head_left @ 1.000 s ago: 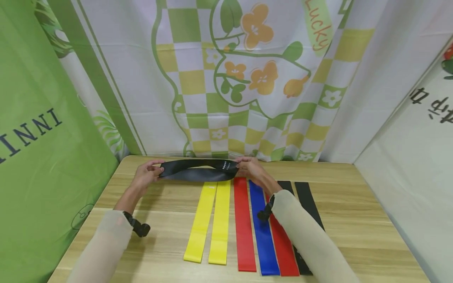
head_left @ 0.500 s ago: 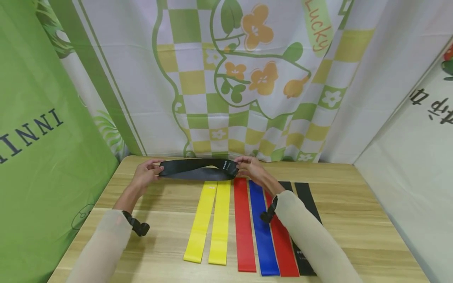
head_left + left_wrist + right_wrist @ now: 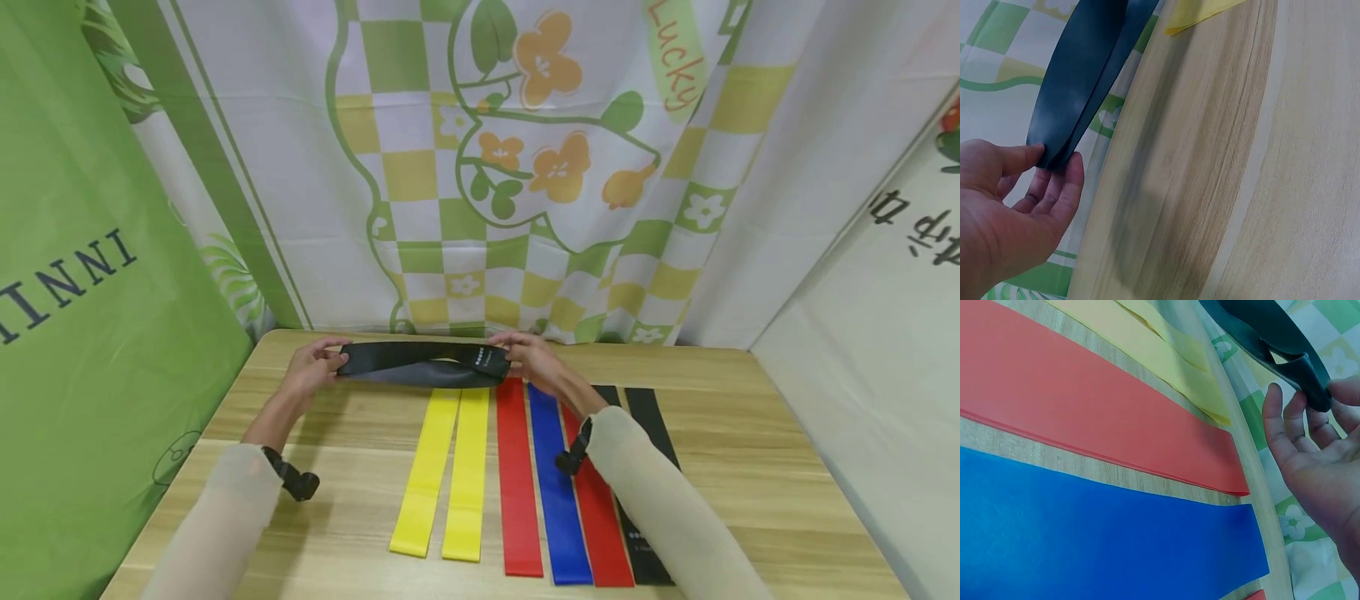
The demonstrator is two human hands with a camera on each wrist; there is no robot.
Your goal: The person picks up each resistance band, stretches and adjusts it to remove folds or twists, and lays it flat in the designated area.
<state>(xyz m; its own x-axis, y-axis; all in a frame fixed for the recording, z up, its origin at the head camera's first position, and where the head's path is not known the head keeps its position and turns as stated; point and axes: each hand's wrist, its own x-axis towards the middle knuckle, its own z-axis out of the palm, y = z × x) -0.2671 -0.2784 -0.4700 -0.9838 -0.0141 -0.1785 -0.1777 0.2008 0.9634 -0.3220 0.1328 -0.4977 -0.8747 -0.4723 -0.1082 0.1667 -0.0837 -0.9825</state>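
Observation:
A black resistance loop band [image 3: 390, 357] hangs stretched sideways above the far part of the table. My left hand [image 3: 309, 371] pinches its left end between thumb and fingers; the left wrist view shows the band [image 3: 1079, 81] running up from those fingertips. At the other end, my right hand [image 3: 536, 362] pinches the band near its white printed marks. A small gap shows between the loop's two layers. Below it lie two yellow bands [image 3: 467, 475], a red band [image 3: 519, 483], a blue band [image 3: 558, 508] and a second red band [image 3: 603, 525], side by side.
Two more black bands [image 3: 651, 425] lie at the right, partly hidden by the right sleeve [image 3: 660, 500]. The wooden table [image 3: 337, 517] ends at a patterned curtain [image 3: 420, 217] behind, with a green cloth [image 3: 90, 375] along the left side.
The gap in the held black band has narrowed, and its right end has turned slightly. My right hand's fingers have shifted a little on it. The left hand stays nearly still.

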